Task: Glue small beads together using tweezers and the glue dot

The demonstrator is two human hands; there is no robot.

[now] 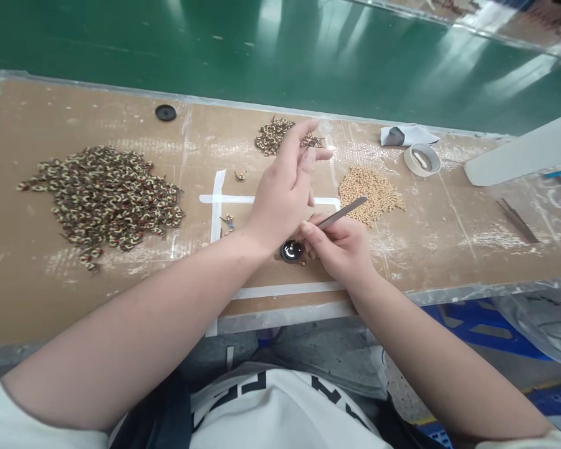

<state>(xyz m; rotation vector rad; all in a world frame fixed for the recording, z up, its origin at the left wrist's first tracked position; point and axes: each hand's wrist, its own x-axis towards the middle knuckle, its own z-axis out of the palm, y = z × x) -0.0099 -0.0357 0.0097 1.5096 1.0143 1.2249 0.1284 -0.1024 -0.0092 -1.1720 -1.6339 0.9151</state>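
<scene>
My left hand [285,187] reaches over the near edge of a small pile of brown and cream pieces [272,136]. Its fingers are stretched out and apart, and part of the pile shows between them. In my right hand [343,246] is a pair of slim metal tweezers [341,213], gripped between thumb and fingers with the rounded end pointing up to the right. Their working tip is hidden by the fingers. Just left of those fingertips sits a small black round dish [292,251] with a glossy dark inside. A pile of tiny tan beads [369,192] lies beyond my right hand.
A large pile of brown and cream pieces [115,199] spreads at left, below a black disc [166,113]. White tape strips [275,199] mark the board. A tape roll [422,160], a cloth [414,135] and other tweezers [517,221] lie at right.
</scene>
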